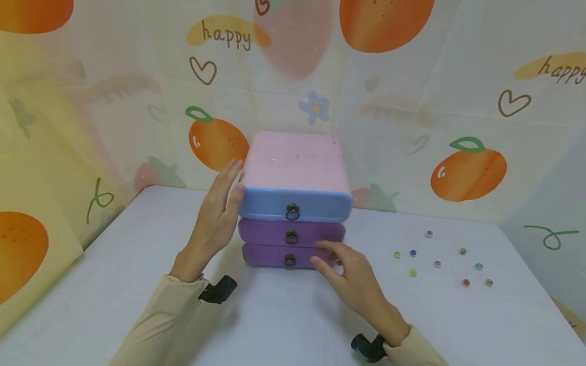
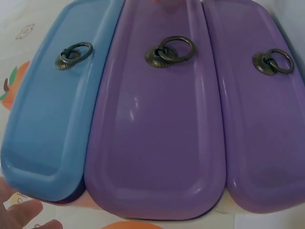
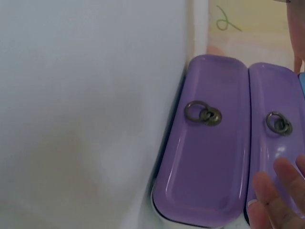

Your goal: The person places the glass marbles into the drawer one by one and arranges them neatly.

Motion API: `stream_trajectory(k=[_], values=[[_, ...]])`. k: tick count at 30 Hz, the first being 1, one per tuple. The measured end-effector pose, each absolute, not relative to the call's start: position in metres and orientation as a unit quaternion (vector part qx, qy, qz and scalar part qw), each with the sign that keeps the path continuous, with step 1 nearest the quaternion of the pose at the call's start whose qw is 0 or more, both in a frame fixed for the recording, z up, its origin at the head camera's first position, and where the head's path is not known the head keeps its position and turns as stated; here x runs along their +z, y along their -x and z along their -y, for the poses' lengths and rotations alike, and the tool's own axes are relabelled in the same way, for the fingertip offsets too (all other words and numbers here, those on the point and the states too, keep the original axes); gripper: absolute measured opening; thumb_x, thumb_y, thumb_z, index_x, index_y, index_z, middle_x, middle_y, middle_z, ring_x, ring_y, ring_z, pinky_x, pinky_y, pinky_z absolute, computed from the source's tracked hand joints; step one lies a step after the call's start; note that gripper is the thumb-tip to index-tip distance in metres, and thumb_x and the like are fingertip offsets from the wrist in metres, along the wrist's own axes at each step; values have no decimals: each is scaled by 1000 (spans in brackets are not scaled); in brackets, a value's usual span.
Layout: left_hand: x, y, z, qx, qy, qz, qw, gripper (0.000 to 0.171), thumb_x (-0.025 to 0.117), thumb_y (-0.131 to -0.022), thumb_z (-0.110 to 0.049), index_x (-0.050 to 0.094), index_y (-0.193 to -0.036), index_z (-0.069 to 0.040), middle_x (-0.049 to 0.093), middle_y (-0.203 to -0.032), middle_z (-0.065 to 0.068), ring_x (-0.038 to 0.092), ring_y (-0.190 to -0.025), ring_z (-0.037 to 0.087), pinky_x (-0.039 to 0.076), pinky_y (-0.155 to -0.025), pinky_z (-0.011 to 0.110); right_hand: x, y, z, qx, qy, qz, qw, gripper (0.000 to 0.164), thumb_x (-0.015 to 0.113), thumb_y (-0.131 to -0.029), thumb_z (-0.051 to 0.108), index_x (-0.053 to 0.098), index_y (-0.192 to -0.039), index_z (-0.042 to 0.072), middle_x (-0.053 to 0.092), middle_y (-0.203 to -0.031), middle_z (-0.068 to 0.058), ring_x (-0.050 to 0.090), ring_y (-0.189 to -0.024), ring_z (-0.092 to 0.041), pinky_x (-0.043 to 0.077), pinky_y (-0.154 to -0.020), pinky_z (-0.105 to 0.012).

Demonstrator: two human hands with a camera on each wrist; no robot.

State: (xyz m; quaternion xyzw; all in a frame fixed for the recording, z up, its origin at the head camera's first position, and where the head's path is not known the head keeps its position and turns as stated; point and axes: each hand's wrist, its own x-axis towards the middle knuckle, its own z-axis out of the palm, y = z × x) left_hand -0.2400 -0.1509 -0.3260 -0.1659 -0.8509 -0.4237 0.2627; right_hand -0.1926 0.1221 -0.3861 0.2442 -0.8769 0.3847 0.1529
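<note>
A small drawer box with a pink top (image 1: 296, 163) stands on the table, its three fronts stacked: a blue drawer (image 1: 266, 204), a middle purple drawer (image 1: 264, 232) and a bottom purple drawer (image 1: 264, 255). Each front carries a bronze ring pull (image 2: 164, 53), and all three look closed. Along the box's left side, near the blue drawer, lies my left hand (image 1: 213, 216) with its fingers extended. My right hand (image 1: 350, 275), fingers spread and slightly bent, is at the right end of the purple fronts, holding nothing; whether it touches them is unclear.
Several small coloured beads, among them a blue bead (image 1: 413, 253) and a red bead (image 1: 466, 283), lie scattered on the white table (image 1: 283, 330) right of the box. A fruit-patterned cloth (image 1: 389, 116) hangs close behind the box.
</note>
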Motion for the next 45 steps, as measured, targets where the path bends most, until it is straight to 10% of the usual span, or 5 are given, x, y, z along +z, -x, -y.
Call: stream_trajectory(k=[10, 18, 45], values=[[-325, 237, 141, -459, 179, 834, 248, 50, 41, -107, -28, 35, -155, -15, 26, -164, 4, 47, -140, 27, 27, -122, 53, -389, 196, -112, 404, -247, 867, 154, 36, 69, -93, 25, 66, -123, 4, 72, -113, -7, 66, -89, -15, 59, -78, -39], [-326, 238, 137, -465, 175, 830, 254, 46, 44, -106, -28, 43, -151, -17, 34, -161, 6, 26, -152, 24, 23, -123, 56, -389, 198, -103, 421, -245, 863, 138, 37, 69, -93, 27, 67, -123, 5, 73, -114, -7, 67, -90, -14, 60, -79, -39], [-329, 241, 149, -486, 199, 823, 215, 44, 50, -104, -28, 49, -147, -19, 36, -160, -2, 30, -151, 22, 25, -123, 54, -392, 209, -85, 508, -195, 833, 100, 33, 72, -92, 23, 69, -120, 5, 75, -109, -8, 72, -95, -19, 60, -79, -25]])
